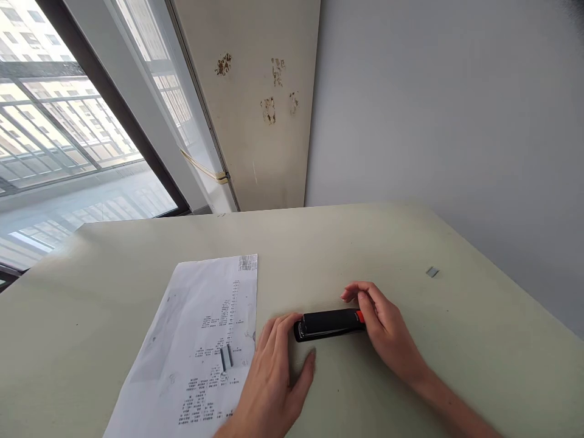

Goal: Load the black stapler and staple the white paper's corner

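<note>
A black stapler [331,322] with a red part at its right end lies on the table in front of me. My left hand [274,371] is at the stapler's left end, fingertips against or just beside it, the thumb spread away toward me. Around the red end curls my right hand [385,328], its thumb over that end and its fingers bent on the far side. The right hand covers part of the stapler's right end. Left of it lies a printed sheet of paper [201,328], with a small grey strip of staples [226,358] on top.
Another small grey strip of staples [432,272] lies on the pale green table [319,243] at the right. Behind the table stand a grey wall [433,103] and a beige panel [255,152] with stained patches. A glass window [59,128] is at the left.
</note>
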Demonstrator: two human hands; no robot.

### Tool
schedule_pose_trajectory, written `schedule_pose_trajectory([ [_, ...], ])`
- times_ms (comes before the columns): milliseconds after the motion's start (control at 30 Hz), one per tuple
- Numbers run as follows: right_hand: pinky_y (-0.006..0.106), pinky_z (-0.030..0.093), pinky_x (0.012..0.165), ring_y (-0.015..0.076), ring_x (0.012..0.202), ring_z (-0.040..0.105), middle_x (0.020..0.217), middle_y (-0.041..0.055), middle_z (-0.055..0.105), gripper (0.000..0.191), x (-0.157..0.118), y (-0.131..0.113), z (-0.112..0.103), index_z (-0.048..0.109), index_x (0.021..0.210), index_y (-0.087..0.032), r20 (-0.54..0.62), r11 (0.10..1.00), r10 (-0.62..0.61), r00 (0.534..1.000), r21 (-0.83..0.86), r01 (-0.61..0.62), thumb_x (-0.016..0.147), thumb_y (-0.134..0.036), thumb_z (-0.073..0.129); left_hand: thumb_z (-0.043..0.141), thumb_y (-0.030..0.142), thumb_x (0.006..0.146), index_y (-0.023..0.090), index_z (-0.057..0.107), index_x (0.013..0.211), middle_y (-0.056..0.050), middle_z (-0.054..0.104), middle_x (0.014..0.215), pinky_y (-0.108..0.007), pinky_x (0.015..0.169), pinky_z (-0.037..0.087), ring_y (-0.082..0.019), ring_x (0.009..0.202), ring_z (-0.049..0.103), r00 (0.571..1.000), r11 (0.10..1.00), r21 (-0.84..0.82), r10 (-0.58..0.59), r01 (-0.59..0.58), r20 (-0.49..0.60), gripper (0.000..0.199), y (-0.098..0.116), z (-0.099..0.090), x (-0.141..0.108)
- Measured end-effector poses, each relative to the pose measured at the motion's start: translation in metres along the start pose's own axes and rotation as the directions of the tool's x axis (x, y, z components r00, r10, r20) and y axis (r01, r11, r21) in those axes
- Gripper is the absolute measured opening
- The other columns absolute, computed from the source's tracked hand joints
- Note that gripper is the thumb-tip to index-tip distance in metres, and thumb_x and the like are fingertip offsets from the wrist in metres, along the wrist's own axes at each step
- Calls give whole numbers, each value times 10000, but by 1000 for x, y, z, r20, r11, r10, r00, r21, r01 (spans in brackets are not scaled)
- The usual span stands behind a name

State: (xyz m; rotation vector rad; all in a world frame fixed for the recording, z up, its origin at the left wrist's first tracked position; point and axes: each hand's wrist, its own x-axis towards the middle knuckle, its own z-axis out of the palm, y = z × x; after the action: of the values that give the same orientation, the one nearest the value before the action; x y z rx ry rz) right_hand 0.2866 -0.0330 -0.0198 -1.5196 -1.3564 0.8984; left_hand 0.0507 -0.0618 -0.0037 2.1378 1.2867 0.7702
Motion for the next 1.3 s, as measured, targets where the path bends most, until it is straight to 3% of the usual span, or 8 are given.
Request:
schedule_pose_trajectory([
  [367,325,594,840,224,1028,695,1115,85,726,409,-2,0,-1,641,1098,-253,28,1000,-10,1000,6,10,1083,-549,359,546,236,1034,294,359,1451,-93,601,1335,-455,1017,565,-267,1258,596,1000,1000,11,-2,2,1,461,3,-1,0],
  [1300,320,564,845,214,1000,690,1082,74,724,393,-2,5,0,638,1070,-253,24,999,-23,999,-25,23,1088,-530,360,583,209,1004,285,403,1430,-102,621,1314,-460,996,572,-282,1238,604,999,1000,0,22,-22,-30,469,4,-1,-1],
])
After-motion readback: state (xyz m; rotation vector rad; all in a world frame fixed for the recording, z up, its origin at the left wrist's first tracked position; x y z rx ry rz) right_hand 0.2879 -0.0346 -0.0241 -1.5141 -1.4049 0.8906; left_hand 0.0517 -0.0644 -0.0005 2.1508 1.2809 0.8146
